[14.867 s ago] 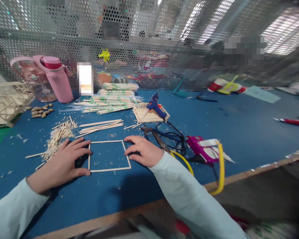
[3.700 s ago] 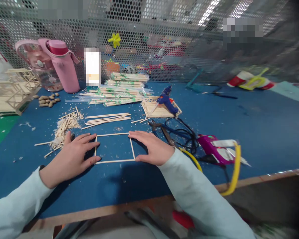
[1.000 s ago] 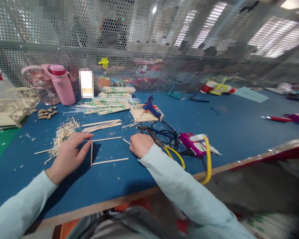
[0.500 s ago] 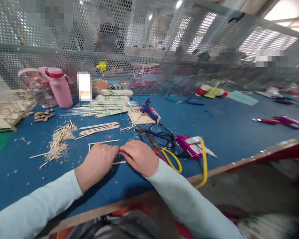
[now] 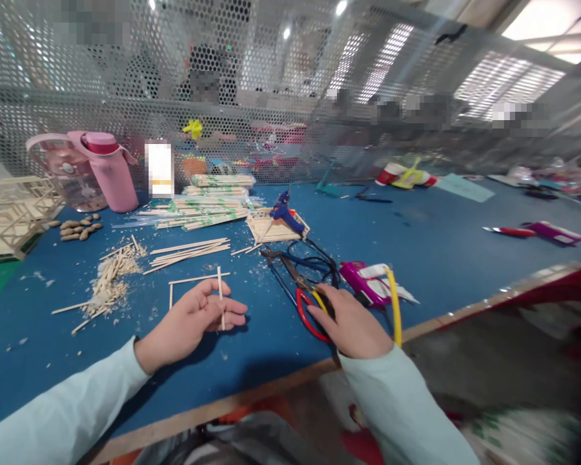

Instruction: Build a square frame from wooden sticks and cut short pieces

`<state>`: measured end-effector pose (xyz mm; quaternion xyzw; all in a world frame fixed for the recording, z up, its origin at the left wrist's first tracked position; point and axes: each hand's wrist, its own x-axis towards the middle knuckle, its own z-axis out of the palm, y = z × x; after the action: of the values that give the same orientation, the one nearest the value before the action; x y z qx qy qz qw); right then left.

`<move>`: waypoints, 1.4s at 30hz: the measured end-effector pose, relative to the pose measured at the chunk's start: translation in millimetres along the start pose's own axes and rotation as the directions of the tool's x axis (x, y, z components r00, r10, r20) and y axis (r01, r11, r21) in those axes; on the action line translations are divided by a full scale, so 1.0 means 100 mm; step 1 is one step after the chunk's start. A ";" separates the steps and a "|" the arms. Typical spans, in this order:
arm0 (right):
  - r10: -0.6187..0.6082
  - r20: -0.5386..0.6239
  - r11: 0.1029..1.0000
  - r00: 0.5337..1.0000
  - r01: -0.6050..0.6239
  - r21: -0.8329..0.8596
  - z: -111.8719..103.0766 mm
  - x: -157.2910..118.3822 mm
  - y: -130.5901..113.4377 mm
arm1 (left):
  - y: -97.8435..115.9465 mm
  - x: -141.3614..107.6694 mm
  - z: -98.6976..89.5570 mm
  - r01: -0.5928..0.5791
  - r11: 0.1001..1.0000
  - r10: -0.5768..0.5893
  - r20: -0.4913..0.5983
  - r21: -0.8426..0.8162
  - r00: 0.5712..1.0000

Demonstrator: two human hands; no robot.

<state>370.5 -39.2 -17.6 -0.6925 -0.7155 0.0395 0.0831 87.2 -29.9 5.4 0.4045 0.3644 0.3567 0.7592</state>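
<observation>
Your blue surface [image 5: 436, 239] carries the cutters [image 5: 290, 263], whose handles your right hand [image 5: 361, 323] touches; whether its fingers grip them, you cannot tell from this view. Your left hand [image 5: 188, 321] clamps a short stick [image 5: 221, 300] between thumb and fingers, above the surface, near the loose sticks [image 5: 188, 254].

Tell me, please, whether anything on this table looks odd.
Stick scraps and crumbs lie strewn on the left of the blue table, as if spilled; loose peanuts near the pink bottle also seem out of place.
</observation>
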 end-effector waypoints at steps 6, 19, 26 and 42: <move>0.105 0.127 0.994 0.986 -0.110 0.029 -0.15 0.04 -0.11 | 0.00 0.01 0.00 -0.008 1.000 0.008 -0.009 -0.024 1.000; 0.075 0.323 0.518 0.943 -0.314 0.796 -0.26 -0.25 0.00 | 0.17 -0.04 0.04 -0.084 0.978 0.058 -0.138 -0.192 0.989; -0.001 0.187 0.095 0.982 -0.186 0.978 -0.10 -0.30 -0.57 | 0.13 -0.05 0.06 -0.211 0.970 0.192 -0.152 -0.120 0.970; -0.267 0.056 -0.200 0.962 -0.113 0.973 0.30 -0.32 -1.48 | 0.13 -0.18 0.15 -0.545 0.831 0.546 -0.347 0.111 0.762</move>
<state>220.3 -74.6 -23.2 -0.3161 -0.4667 0.6569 0.5008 87.6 -45.0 27.9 0.4208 0.3658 0.6299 0.5406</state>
